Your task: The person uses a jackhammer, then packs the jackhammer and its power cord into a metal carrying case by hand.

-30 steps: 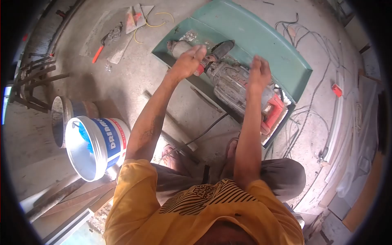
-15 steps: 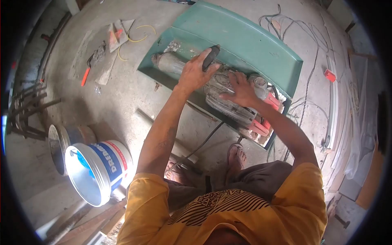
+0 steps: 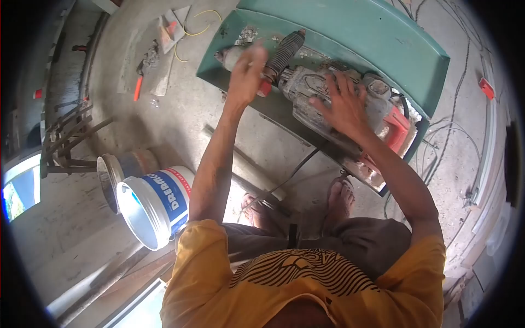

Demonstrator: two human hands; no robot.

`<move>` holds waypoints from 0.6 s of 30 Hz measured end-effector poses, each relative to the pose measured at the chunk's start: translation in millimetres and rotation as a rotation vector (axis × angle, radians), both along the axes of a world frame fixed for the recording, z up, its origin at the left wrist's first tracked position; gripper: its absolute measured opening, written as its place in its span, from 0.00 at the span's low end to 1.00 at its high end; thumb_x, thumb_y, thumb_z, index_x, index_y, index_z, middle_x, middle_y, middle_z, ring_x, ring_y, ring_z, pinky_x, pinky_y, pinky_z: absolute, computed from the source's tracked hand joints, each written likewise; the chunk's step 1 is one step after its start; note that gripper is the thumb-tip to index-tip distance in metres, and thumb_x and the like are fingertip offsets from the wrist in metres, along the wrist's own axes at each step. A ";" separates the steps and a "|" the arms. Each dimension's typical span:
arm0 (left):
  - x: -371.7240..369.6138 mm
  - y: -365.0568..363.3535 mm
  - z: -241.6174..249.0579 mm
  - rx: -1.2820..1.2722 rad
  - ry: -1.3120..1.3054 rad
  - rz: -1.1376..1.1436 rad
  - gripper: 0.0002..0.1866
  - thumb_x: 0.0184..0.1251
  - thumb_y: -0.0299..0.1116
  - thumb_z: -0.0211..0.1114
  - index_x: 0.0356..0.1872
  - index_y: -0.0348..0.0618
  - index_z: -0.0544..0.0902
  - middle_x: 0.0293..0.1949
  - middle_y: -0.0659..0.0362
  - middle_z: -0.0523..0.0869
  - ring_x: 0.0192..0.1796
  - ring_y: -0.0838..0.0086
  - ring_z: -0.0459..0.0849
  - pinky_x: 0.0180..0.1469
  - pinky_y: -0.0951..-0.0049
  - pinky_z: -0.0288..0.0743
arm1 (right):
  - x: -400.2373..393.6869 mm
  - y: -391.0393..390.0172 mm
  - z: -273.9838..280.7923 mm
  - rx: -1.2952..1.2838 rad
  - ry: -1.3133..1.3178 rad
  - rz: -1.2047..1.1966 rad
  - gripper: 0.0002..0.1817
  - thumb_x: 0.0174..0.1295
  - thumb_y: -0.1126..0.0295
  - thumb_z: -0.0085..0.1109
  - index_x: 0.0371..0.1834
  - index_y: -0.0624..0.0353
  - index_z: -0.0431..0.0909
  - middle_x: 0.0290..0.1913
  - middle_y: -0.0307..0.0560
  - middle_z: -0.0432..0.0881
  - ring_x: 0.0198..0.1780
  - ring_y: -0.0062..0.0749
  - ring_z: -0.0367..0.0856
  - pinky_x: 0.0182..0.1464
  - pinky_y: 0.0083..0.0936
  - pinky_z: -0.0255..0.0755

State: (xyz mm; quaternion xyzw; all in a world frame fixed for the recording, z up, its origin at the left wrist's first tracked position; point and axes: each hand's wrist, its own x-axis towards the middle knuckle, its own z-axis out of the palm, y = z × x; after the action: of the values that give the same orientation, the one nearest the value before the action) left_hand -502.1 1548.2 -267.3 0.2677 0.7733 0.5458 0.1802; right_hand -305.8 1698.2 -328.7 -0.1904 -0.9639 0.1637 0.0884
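Note:
A dusty grey and red demolition hammer [image 3: 311, 85] lies in an open green metal case [image 3: 404, 41] on the floor. Its ribbed black side handle [image 3: 285, 50] sticks out across the case, with a red collar at the near end. My left hand [image 3: 246, 79], smeared by motion, hovers over the tool's front end beside this handle, fingers stretched out and nothing seen in them. My right hand [image 3: 347, 106] rests with spread fingers on the hammer's body. White crumbs of debris lie in the case.
White bucket [image 3: 158, 205] and a dirty bucket [image 3: 112, 180] stand at left near a metal rack [image 3: 68, 136]. A red-handled trowel [image 3: 139, 85] lies beyond. A pipe [image 3: 251, 172] and a black cable [image 3: 303, 161] lie before my feet. Cords run along the right side.
My left hand has let go of the side handle and moved left of it; the handle now shows in full. My right hand stays on the hammer. The camera view has shifted.

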 end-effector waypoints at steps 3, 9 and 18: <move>-23.5 -43.2 -35.7 -0.367 0.251 0.117 0.26 0.69 0.46 0.62 0.58 0.34 0.77 0.54 0.46 0.82 0.57 0.63 0.78 0.59 0.67 0.71 | 1.7 2.3 -6.1 -0.027 0.033 -0.003 0.36 0.67 0.42 0.51 0.68 0.60 0.66 0.68 0.58 0.65 0.70 0.48 0.62 0.65 0.63 0.50; 27.5 -30.6 -70.9 -0.863 0.756 -0.039 0.30 0.49 0.46 0.74 0.48 0.35 0.77 0.42 0.41 0.81 0.53 0.45 0.79 0.54 0.52 0.76 | 3.4 -1.3 -6.2 0.011 0.032 -0.010 0.32 0.69 0.46 0.49 0.66 0.60 0.67 0.68 0.57 0.65 0.69 0.47 0.63 0.66 0.60 0.51; -13.1 -33.7 -129.6 -0.765 1.044 -0.049 0.12 0.51 0.34 0.65 0.35 0.39 0.79 0.32 0.48 0.83 0.34 0.56 0.86 0.38 0.59 0.81 | 2.9 3.6 -8.0 -0.010 0.077 -0.014 0.30 0.70 0.47 0.49 0.66 0.57 0.67 0.66 0.55 0.67 0.68 0.46 0.65 0.65 0.58 0.53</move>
State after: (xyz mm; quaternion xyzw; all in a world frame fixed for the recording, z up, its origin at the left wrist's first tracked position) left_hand -515.2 1514.5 -396.9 0.4324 0.8927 0.0257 -0.1245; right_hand -303.0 1701.8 -336.6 -0.1911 -0.9577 0.1750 0.1255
